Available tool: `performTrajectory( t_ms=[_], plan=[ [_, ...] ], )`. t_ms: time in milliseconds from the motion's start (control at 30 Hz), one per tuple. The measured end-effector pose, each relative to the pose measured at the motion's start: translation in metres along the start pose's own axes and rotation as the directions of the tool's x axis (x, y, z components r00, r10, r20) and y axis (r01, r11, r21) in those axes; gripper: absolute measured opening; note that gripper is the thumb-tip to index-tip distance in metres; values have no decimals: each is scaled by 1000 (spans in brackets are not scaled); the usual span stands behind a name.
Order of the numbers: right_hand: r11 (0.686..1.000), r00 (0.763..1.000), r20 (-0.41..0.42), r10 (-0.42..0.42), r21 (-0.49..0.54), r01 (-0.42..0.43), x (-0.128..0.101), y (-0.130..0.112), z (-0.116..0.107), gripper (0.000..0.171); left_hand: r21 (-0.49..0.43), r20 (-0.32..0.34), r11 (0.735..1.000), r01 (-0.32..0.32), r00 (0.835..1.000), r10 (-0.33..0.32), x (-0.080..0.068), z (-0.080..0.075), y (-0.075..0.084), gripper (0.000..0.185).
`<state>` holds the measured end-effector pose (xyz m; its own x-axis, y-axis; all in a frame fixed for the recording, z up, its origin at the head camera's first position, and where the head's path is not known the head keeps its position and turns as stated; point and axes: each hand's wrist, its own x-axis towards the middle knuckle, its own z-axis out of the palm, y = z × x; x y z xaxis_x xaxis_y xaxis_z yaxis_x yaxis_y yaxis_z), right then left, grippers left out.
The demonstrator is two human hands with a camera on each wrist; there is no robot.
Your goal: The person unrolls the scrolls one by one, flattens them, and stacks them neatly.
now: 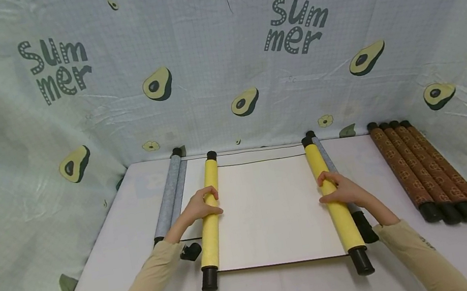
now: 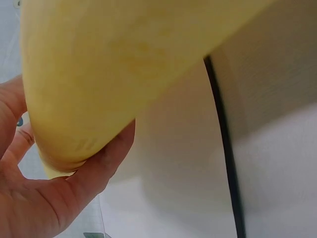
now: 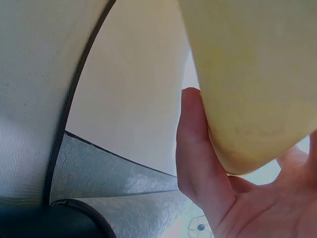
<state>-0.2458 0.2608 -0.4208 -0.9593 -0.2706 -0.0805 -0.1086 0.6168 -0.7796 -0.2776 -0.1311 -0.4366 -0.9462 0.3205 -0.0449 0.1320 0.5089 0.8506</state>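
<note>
Lying half-unrolled, cream scroll, black-capped yellow rollers, each gripped by left hand, right hand.

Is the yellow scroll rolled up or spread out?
Spread out: the cream sheet lies flat between two yellow rollers, left hand and right hand gripping one each.

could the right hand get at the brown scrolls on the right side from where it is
Probably yes: the right hand grips the yellow roller, and only bare table lies between it and the brown scrolls, though it must let go first.
</note>
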Motion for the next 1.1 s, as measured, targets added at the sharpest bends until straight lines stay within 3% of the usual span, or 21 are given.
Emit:
performTrajectory(
  t_ms=[100, 533, 1100],
  plan=[
    [1000, 1000, 0, 5, 6, -5, 7, 15, -1, 37, -15, 3, 1000, 0, 1000, 0, 0, -1, 0, 31],
    [997, 998, 27, 54, 50, -56, 3, 14, -11, 37, -19, 9, 998, 52, 999, -51, 2, -10, -7, 31],
    [998, 998, 33, 48, 50, -49, 1, 17, -15, 33, -27, 58, 996, 88, 995, -86, -4, -19, -6, 31]
  ],
)
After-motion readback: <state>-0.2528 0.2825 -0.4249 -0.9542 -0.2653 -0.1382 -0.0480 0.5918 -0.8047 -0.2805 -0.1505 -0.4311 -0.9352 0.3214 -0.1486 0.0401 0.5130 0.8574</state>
